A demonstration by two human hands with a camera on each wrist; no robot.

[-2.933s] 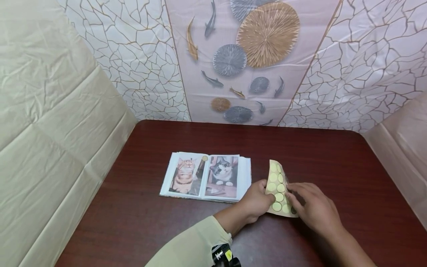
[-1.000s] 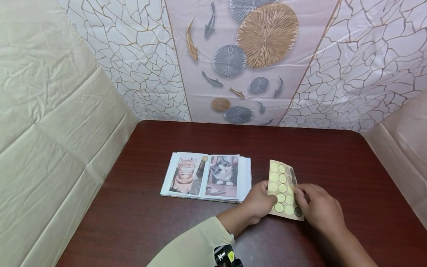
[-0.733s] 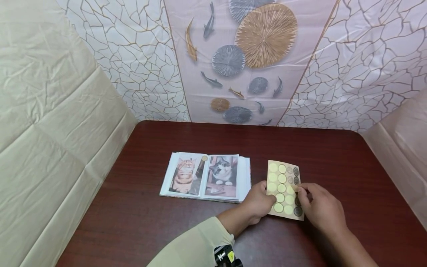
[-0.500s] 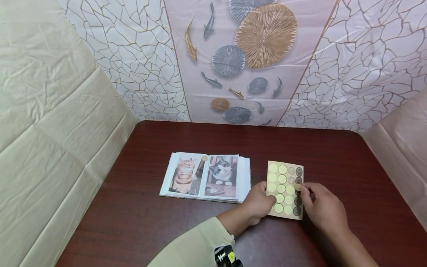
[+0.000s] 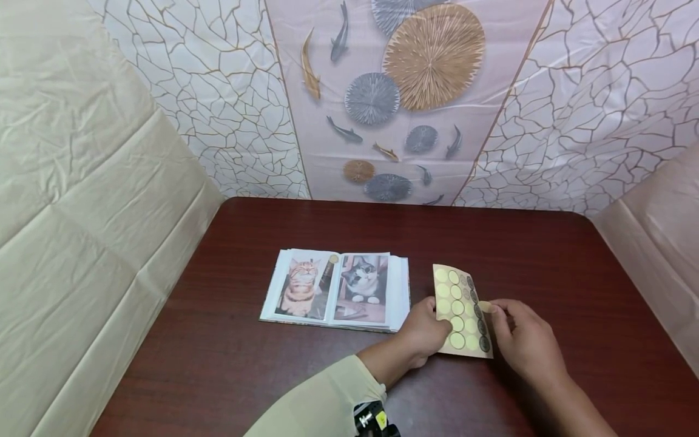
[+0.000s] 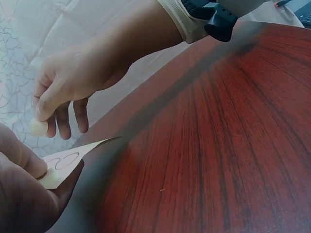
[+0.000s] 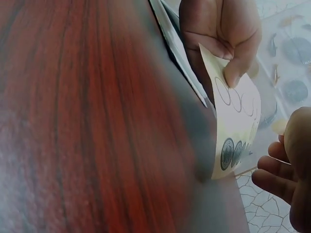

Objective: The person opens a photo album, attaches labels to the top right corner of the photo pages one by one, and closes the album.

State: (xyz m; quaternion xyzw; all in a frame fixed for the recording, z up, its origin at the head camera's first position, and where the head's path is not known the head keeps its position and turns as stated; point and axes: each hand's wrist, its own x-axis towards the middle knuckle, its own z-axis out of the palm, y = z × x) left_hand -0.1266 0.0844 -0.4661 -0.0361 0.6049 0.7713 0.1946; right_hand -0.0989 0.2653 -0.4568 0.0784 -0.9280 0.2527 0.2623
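From the head, the left hand [image 5: 425, 331] pinches a bent sticker sheet [image 5: 461, 311] above the brown table [image 5: 218, 346], just right of the open photo book [image 5: 335, 290]. The right hand [image 5: 526, 338] pinches one yellow sticker [image 5: 483, 306] by the sheet's edge. From the left wrist, that sticker is apart from the sheet. From the right wrist, the left thumb lies on the sheet's front.

On the table [image 5: 246, 376] lies an open photo album [image 5: 399, 291], with cat photos [image 5: 302, 288] on its facing pages and a round sticker [image 5: 334, 259] at the left photo's top right corner. Right of the album, the left hand [image 5: 423, 331] has the sticker sheet [image 5: 463, 315] in its grip. Right of that, the right hand [image 5: 526, 337] holds a loose sticker [image 5: 483, 306]. Behind the table hangs a cloth backdrop [image 5: 327, 164].
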